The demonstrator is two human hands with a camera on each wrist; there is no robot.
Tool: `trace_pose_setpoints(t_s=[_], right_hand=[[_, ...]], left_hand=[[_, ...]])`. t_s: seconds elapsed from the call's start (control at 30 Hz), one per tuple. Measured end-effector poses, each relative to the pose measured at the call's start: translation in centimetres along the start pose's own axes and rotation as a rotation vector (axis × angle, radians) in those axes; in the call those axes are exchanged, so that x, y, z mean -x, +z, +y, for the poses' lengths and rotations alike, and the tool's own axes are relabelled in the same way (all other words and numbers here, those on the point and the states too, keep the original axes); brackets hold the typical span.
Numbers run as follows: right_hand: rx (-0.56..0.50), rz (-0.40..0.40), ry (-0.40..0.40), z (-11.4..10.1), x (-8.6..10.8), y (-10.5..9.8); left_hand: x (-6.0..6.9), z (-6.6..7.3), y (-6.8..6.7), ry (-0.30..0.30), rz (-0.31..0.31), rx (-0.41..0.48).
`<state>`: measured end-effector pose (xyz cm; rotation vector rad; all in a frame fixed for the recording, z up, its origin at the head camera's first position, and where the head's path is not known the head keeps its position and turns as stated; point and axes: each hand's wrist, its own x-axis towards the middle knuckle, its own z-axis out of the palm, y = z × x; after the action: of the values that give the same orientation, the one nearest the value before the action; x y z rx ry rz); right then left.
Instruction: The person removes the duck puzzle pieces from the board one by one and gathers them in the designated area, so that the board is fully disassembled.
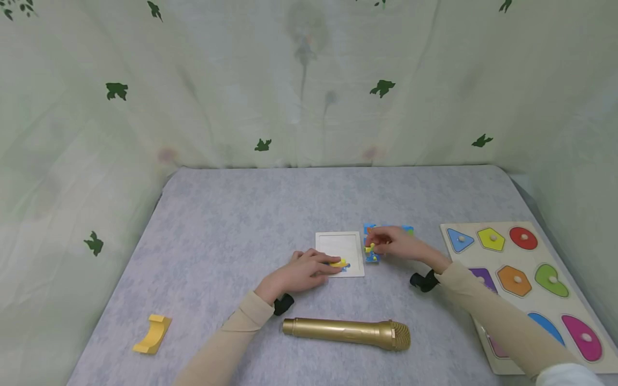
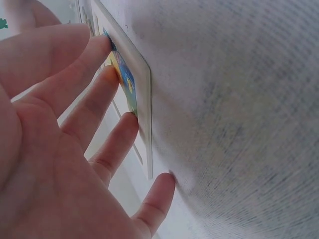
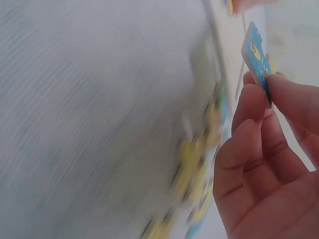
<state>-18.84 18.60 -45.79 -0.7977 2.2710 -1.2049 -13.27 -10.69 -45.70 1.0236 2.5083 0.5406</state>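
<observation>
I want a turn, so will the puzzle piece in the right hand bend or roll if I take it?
The puzzle piece probably won't bend: pinched near one end by the right hand, it sticks out straight. It's likely light, since it looks small and thin. Rolling seems unlikely, because it's flat.

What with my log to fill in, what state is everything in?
Square jigsaw tray: partly filled
Left hand: outstretched, touching in-tray jigsaw piece
Held jigsaw piece: tilted, pinched by right hand
Loose jigsaw pieces: beside tray, partly hidden
Gold microphone: lying sideways
Knobbed shape puzzle: flat, visible shapes seated
Yellow curved block: lying unheld
</observation>
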Motion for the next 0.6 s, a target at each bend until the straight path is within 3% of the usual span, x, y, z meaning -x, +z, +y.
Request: trace_pose_setpoints(t_s=[0.4, 0.6], right_hand=[[-0.002, 0.125, 0.097, 2.8, 4.6, -3.5], [0.021, 0.127, 0.127, 3.5, 5.6, -4.2]], left_hand=[[0.2, 0.0, 0.1, -0.007, 0.008, 0.039], [0.2, 0.0, 0.1, -0.006, 0.011, 0.040]])
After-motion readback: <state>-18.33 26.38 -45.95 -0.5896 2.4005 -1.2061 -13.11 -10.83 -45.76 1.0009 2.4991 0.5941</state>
